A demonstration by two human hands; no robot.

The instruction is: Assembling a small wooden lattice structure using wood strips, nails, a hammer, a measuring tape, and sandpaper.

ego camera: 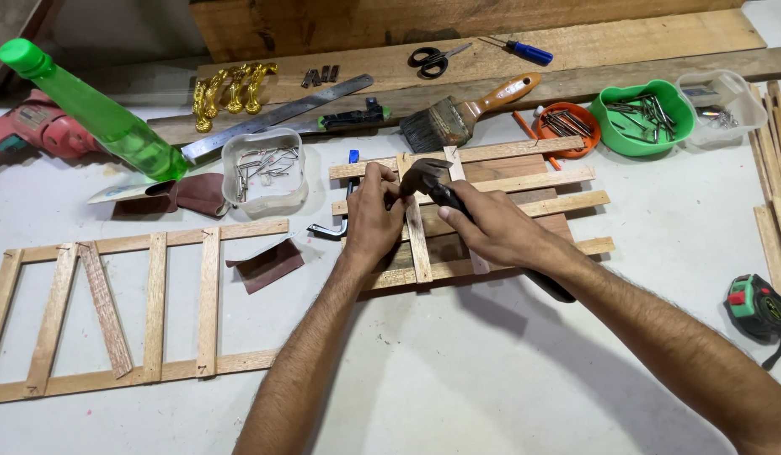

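Right hand's [492, 229] grip wraps the hammer [445, 192] over the slat frame [508, 181] mid-tabletop [492, 379]; left hand [372, 215] pinches together on something tiny (a nail, I'd guess). Short, square taps would suit best.

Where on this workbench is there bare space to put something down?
The widest bare patch lies along the near edge of the white tabletop, between the long wooden ladder-like frame and the green-and-black tape measure. The back is crowded with the wide paintbrush, nail tubs and green plastic bottle.
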